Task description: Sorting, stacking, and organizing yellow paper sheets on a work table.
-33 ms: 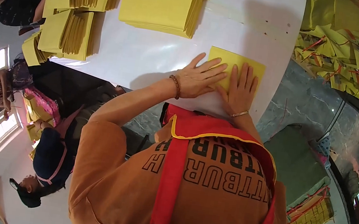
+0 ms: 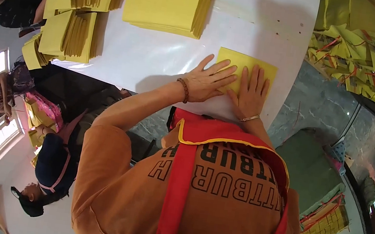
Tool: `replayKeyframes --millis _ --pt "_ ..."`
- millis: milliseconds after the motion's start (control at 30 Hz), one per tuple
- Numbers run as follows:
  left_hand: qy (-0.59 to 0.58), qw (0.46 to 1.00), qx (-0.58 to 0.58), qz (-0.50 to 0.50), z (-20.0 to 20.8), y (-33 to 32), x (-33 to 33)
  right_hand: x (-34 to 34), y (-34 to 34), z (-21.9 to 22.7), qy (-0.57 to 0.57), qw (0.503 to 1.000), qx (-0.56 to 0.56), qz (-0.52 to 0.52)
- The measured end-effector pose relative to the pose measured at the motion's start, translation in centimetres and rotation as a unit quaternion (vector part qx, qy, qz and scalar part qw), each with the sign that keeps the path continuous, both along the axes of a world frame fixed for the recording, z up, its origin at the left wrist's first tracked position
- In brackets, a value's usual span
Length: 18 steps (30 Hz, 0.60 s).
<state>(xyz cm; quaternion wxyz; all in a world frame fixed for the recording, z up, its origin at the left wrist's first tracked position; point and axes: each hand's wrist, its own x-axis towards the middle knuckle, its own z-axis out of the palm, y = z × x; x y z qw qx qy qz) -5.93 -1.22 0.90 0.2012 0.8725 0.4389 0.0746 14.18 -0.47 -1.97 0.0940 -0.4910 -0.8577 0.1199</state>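
While a flat, yellow rectangular piece (image 2: 236,58) is supported near the right edge of the glossy white bench (image 2: 158,54), it is partly covered by the widely spread left hand (image 2: 204,83) and the flattened, slightly splayed right hand (image 2: 250,96).

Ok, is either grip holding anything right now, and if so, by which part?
Nothing is held: the left grip lies open with fingers on the left part of the yellow piece, and the right grip lies open across its right part.
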Motion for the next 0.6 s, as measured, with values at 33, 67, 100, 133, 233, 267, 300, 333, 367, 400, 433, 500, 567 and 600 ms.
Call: replayKeyframes --millis 33,67,100,133,233,267,300,333,367,400,433,500,567,600 --pt "-0.003 1.0 -0.03 -0.005 -0.2 -0.1 0.0 0.1 0.1 0.0 -0.002 1.0 -0.012 0.003" --pt "-0.009 0.999 -0.04 -0.009 -0.1 -0.4 0.0 0.0 0.0 0.4 -0.008 1.0 -0.021 -0.001" --pt "0.002 0.999 -0.044 -0.004 0.0 -0.2 -0.1 -0.1 0.3 0.8 0.04 0.997 -0.063 -0.005" --pt "0.014 0.999 -0.048 0.001 0.2 0.1 -0.1 0.1 0.5 1.1 0.088 0.991 -0.105 -0.01" --pt "0.032 0.998 -0.045 -0.009 0.0 0.3 0.0 0.4 1.0 2.1 0.076 0.994 -0.073 -0.019" --pt "0.032 0.999 -0.032 -0.01 -0.2 0.2 0.0 0.6 1.3 1.8 0.077 0.994 -0.075 -0.017" --pt "0.033 0.999 -0.033 -0.006 -0.4 0.2 -0.1 0.8 1.7 1.4 0.01 0.999 -0.048 0.005" --pt "0.031 0.999 -0.031 -0.008 -0.5 0.3 -0.2 1.0 2.0 1.0 -0.057 0.998 -0.018 0.027" --pt "0.032 0.999 -0.028 -0.006 -0.4 0.2 -0.2 1.1 2.1 0.7 -0.051 0.998 -0.016 0.034" --pt "0.039 0.999 -0.025 0.003 -0.4 0.1 -0.2 1.0 2.0 0.5 -0.036 0.999 -0.015 0.031" --pt "0.037 0.999 -0.025 -0.001 -0.3 -0.1 -0.1 1.0 1.9 0.4 -0.02 0.999 -0.013 0.028" --pt "0.033 0.999 -0.03 -0.004 -0.3 -0.1 -0.4 1.1 1.9 0.1 -0.007 0.999 0.0 0.036" --pt "0.008 1.0 -0.03 -0.005 -0.9 -0.2 -0.3 1.3 1.8 -0.4 -0.009 0.999 0.02 0.033" --pt "-0.014 1.0 -0.016 -0.005 -0.8 -0.2 -0.4 1.2 1.7 -0.7 -0.011 0.999 0.035 0.035"
